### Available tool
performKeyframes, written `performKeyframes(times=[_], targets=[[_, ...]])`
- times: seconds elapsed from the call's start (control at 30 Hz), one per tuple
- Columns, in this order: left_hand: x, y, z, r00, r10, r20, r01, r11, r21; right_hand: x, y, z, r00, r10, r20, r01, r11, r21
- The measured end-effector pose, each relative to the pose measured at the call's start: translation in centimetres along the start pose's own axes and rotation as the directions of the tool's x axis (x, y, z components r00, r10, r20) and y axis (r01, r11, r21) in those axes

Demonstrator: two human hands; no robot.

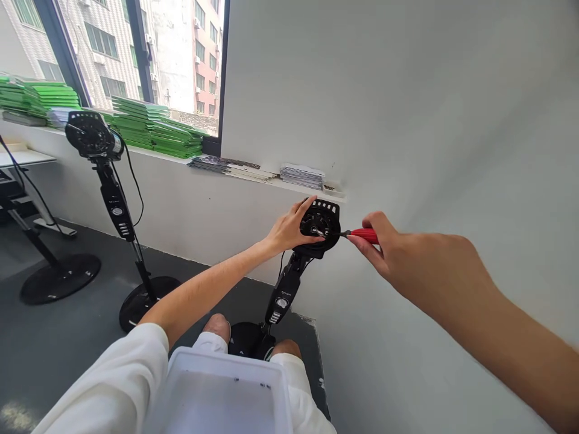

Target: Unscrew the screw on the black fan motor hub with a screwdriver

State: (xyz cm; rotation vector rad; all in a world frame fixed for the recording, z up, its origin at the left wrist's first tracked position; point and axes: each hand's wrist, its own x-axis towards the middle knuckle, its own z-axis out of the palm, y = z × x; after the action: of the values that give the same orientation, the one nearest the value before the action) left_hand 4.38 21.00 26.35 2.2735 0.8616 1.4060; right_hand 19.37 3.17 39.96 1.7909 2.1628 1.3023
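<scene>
Fan motor head (pixel 320 226), black, round, grille removed, sits atop a black stand (pixel 283 295) whose base (pixel 251 340) rests on the dark floor close to the white wall's foot, just ahead of the person's knees. Left hand (pixel 289 229) lies against the left side of the motor head, fingers spread and curled over its face, thumb low along the rim; it steadies the head rather than clenching it. Right hand (pixel 384 241) comes in from the right, fingers pinched around the red handle of a screwdriver (pixel 362 235); the thin shaft runs leftward and its tip meets the centre of the motor head, near a small metal spindle. Whether the tip sits in a screw is too small to tell. White plastic tray (pixel 226 392) rests across the person's lap at the bottom edge of view, with a few tiny dark specks, likely screws, near its far rim. Second fan stand (pixel 113 199), same type, stands well to the left on the floor with its own motor head (pixel 90 135) bare and a cable hanging from it; a third round base (pixel 58 277) lies further left. Window ledge (pixel 271 181) along the wall carries stacks of green flat packs (pixel 154 129) towards its left end and low piles of printed sheets (pixel 301 175) nearer its right end, just above the fan being handled.
</scene>
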Motion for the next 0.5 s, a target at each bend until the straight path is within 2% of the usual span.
performKeyframes(times=[0.07, 0.2, 0.27, 0.37, 0.5], targets=[[0.02, 0.18, -0.07, 0.999, -0.029, 0.017, 0.028, 0.999, 0.046, -0.11, 0.15, 0.32, 0.999, 0.025, -0.036, -0.026, 0.999, -0.020], [0.06, 0.24, -0.08, 0.997, -0.054, 0.051, 0.048, 0.993, 0.107, -0.25, 0.53, 0.68, 0.999, -0.028, 0.031, 0.022, 0.986, 0.165], [0.09, 0.25, -0.11, 0.996, -0.062, 0.069, 0.053, 0.990, 0.128, -0.27, 0.67, 0.54, 0.999, 0.013, 0.046, -0.018, 0.994, 0.109], [0.05, 0.33, -0.18, 0.994, -0.067, 0.083, 0.054, 0.987, 0.150, -0.21, 0.80, 0.22, 0.996, 0.089, -0.006, -0.089, 0.996, 0.004], [-0.09, 0.55, -0.35, 0.995, -0.063, 0.078, 0.052, 0.988, 0.144, 0.03, 0.80, 0.05, 0.998, 0.048, 0.048, -0.056, 0.981, 0.187]])
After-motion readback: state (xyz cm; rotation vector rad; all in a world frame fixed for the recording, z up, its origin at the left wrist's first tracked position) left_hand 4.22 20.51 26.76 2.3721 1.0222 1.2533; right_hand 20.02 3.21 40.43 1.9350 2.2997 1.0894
